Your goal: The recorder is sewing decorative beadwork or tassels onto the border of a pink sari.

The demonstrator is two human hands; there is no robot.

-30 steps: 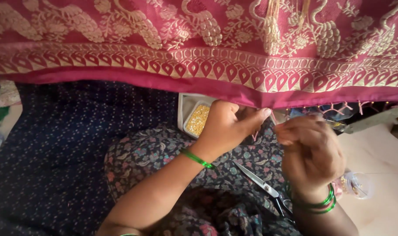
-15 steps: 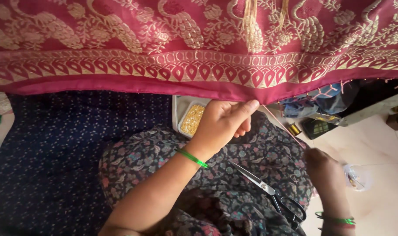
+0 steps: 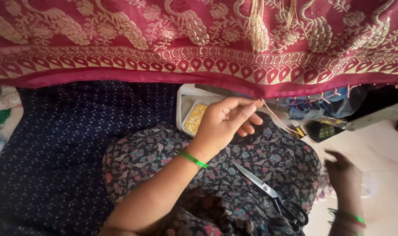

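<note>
Pinching a pale thread (image 3: 275, 116) at the red cloth's hem (image 3: 269, 89) with my left hand (image 3: 225, 122), fingers closed on it above my lap. Scissors (image 3: 269, 192) lie to the right; my right hand (image 3: 345, 175) is blurred low at far right, grip unclear. Next likely wants steady tension

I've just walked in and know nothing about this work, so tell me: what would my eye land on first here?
First, the big maroon cloth with gold woven patterns stretched across the top. Just under its edge, the left hand pinches a thin pink thread that hangs from the hem, beside a white tray of yellow beads. Lower down, a pair of scissors lies on the flowered lap, and the right hand is a blur near the floor at the right.
</note>
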